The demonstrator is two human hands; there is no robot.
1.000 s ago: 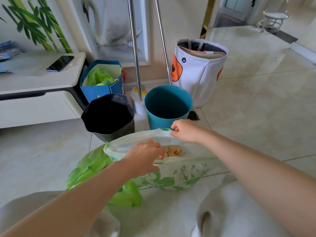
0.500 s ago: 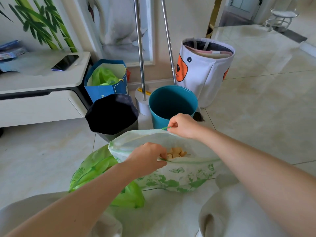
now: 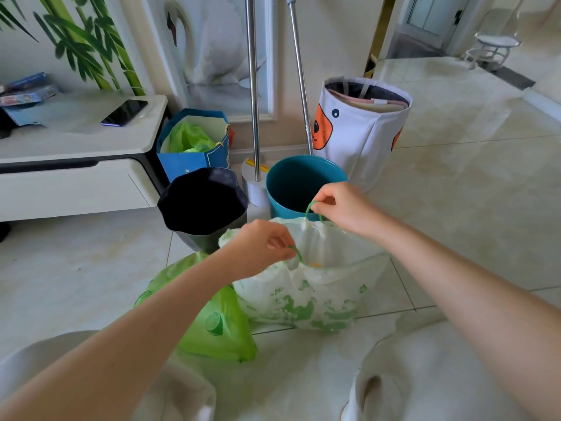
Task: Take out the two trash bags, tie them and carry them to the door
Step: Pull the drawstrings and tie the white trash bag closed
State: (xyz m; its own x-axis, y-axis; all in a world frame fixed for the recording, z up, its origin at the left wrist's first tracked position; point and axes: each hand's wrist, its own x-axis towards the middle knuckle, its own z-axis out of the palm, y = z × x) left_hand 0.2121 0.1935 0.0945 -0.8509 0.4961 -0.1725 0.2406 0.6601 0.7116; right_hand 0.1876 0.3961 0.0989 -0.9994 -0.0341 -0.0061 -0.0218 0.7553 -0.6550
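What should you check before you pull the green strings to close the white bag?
1. Left hand pinches its loop of the green drawstring: ok.
2. Right hand pinches the other loop: ok.
3. White trash bag out of the teal bin and on the floor: ok.
4. Bag mouth closed: not ok, it gapes open.
5. Green trash bag tied: cannot tell.

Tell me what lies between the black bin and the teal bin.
In the head view, the round white base of a metal pole stands between the black bin and the teal bin.
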